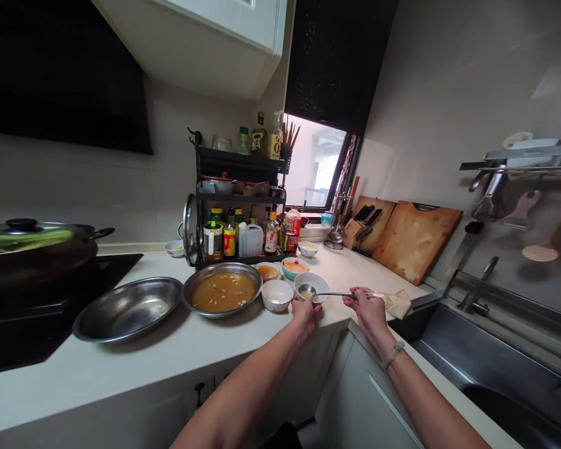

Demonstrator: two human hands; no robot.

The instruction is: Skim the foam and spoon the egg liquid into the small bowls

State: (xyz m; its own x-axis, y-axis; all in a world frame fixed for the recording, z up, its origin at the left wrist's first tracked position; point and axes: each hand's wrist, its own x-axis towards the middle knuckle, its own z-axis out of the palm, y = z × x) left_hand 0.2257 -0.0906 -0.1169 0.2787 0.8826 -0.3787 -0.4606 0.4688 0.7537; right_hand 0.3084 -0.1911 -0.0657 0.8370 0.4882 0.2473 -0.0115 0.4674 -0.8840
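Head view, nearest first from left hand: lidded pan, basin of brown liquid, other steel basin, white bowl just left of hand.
From the left hand:
1. White bowl, just left
2. Basin of brown liquid, farther left
3. Other steel basin, left again
4. Lidded pan, far left, on the hob

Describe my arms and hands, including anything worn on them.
Both the left hand and right hand are without gloves, and no sleeve shows on either forearm. The right wrist wears a bracelet, pale greyish and seemingly beaded. Nothing shows on the left wrist. Finer details are too small to tell.
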